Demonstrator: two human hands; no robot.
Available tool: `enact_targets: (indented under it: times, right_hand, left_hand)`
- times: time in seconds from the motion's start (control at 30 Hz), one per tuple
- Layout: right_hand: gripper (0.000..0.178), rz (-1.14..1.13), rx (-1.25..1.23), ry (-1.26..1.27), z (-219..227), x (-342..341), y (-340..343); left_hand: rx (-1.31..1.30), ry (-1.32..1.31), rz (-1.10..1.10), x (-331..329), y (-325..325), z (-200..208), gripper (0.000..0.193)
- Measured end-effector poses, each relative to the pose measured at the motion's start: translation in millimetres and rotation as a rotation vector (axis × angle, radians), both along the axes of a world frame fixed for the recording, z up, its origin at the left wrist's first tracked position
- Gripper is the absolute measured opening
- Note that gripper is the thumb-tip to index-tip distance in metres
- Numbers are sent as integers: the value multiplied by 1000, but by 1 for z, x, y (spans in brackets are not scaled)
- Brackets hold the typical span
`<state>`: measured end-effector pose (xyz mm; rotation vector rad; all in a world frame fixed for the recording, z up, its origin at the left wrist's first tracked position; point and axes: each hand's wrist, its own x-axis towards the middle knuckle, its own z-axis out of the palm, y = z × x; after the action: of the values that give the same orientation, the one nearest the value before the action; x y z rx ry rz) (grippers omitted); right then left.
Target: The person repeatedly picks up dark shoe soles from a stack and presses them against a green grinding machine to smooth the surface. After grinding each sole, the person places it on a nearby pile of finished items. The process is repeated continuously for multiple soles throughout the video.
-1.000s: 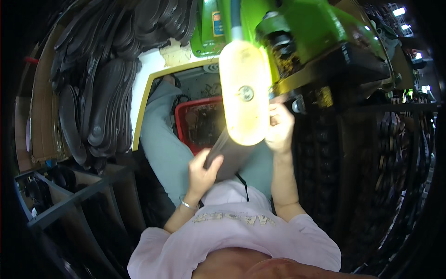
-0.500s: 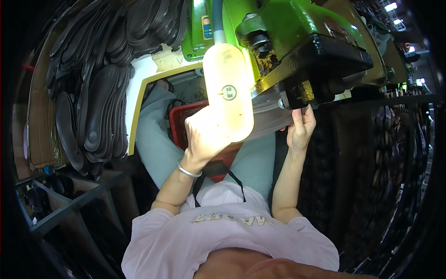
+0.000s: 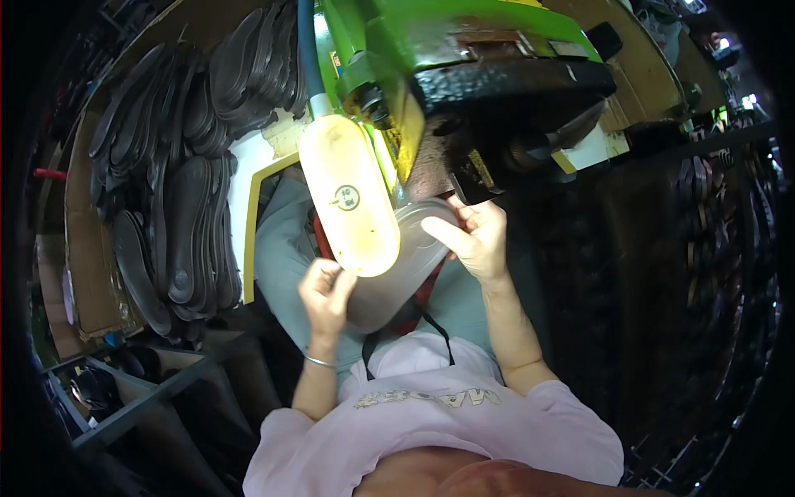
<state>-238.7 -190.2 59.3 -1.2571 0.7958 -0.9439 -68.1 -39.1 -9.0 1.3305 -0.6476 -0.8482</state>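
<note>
Pinching a smooth, rounded sole (image 3: 396, 286), the right grip (image 3: 480, 240) is snug; left grip (image 3: 325, 294) unclear.

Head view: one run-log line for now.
right hand: pinching shoe sole, far end; left hand: at sole's near end, grip unclear; oblong lamp: lit, partly covering sole; dark soles: stacked at left

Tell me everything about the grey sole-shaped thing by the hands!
The grey sole-shaped thing looks smooth, a bit shiny, like rubber or plastic, with rounded ends and a curved line near its top. It slants above the lap. The right hand pinches its upper end; the left hand is near its lower end, but the lamp hides part, so touching is unclear.
</note>
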Motion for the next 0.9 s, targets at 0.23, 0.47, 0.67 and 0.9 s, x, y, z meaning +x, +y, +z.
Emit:
enact_targets:
  times: [0.23,0.47,0.67,0.9]
  right_hand:
    - [43,-197,-442,102,-47,23,-1]
    - [39,-74,-461,539,13,-57,-32]
    - [45,-560,-103,-224,26,-128,-115]
    - [69,-694,171,-151,-25,-61,-226]
  left_hand:
    - [-114,97,5,-84,5,-50,11]
    - [-11,-796,-133,-11,7,5,45]
    - [539,-1745,436,118,46,35,50]
    - [928,-1832,517,160,50,30,51]
